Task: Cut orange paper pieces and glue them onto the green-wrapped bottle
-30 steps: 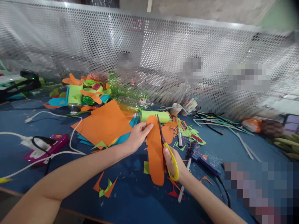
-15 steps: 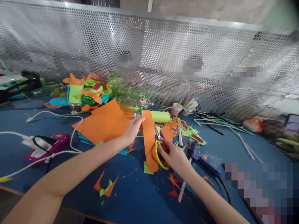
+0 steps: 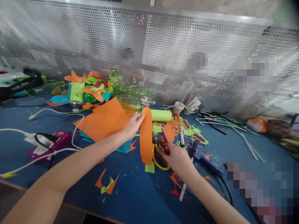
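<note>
Far left, on the blue table (image 3: pixel 140 199): a black stand (image 3: pixel 28 79), blurred, and a white cable (image 3: pixel 58 113) looping toward a pink tool (image 3: pixel 56 141) with a white plug (image 3: pixel 35 140) lying against it. Behind, near the mesh screen (image 3: pixel 163 40), a heap of bottles (image 3: pixel 130 96) and paper cut-outs (image 3: pixel 91 88). Just right of the heap, flat on the table, an orange sheet (image 3: pixel 105 119). Nearer the table's front edge, orange and green scraps (image 3: pixel 107 185).

At centre, the left hand (image 3: pixel 132 126): reaches in over the sheet and pinches the top end of the orange strip (image 3: pixel 146 137) between thumb and fingertips, clenched on the paper. Holds the strip upright, rounded top level with the green roll (image 3: pixel 161 115) behind it, lower end hanging free just above the table, beside the scissors (image 3: pixel 160 157).

Next, the right hand (image 3: pixel 176 158): sits low, just right of the strip, fingers curled into the yellow handles of the scissors, grasping them. Blades pointing away toward the roll, partly hidden behind the strip; apart or together, cannot tell.

Further right: a white marker (image 3: pixel 181 137), a blue glue gun (image 3: pixel 201 154) near the wrist, cups (image 3: pixel 184 107) of sticks by the screen, then thin green strips (image 3: pixel 221 124) scattered over the table.
</note>
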The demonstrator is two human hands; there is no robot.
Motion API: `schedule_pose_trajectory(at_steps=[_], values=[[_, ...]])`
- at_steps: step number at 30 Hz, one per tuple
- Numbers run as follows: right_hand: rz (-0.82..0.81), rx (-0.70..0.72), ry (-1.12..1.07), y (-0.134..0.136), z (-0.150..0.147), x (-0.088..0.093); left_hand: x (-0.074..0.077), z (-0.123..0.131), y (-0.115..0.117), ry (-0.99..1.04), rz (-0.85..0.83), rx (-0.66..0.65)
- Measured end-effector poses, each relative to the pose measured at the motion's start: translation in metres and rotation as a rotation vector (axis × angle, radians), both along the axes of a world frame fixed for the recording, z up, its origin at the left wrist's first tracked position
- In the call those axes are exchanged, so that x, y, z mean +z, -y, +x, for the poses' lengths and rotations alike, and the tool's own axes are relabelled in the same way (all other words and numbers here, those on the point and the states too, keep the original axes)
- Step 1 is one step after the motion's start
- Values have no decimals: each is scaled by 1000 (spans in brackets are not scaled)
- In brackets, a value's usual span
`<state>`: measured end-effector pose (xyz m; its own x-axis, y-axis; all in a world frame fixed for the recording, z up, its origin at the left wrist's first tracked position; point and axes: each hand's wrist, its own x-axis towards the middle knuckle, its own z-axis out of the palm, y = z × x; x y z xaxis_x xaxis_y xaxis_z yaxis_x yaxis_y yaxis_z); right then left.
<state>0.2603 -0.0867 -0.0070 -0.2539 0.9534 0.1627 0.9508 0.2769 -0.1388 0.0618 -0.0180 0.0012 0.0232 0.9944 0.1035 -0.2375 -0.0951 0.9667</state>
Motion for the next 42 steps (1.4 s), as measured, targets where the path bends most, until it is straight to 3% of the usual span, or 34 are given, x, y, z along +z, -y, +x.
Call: schedule_pose_trajectory(at_steps=[5,9,11,13,17,21,30,37,42], values=[[220,154,-110,5,-2,7,0,6,5,2,-65,-57],[230,443,-320,9,-4,12,4,14,16,13,-114,-155],[239,506,-429,10,-4,14,6,17,20,6,-119,-207],[221,483,-556,9,-2,15,8,18,23,-1,-113,-266],[126,269,-747,2,1,14,8,21,26,61,-137,-344],[34,154,-747,-5,4,11,5,24,26,118,-164,-389],[-7,142,-648,-8,5,7,2,23,24,144,-123,-492],[-2,132,-634,-6,4,11,5,22,30,10,3,-459],[-43,97,-879,-8,2,6,7,22,31,21,-4,-468]])
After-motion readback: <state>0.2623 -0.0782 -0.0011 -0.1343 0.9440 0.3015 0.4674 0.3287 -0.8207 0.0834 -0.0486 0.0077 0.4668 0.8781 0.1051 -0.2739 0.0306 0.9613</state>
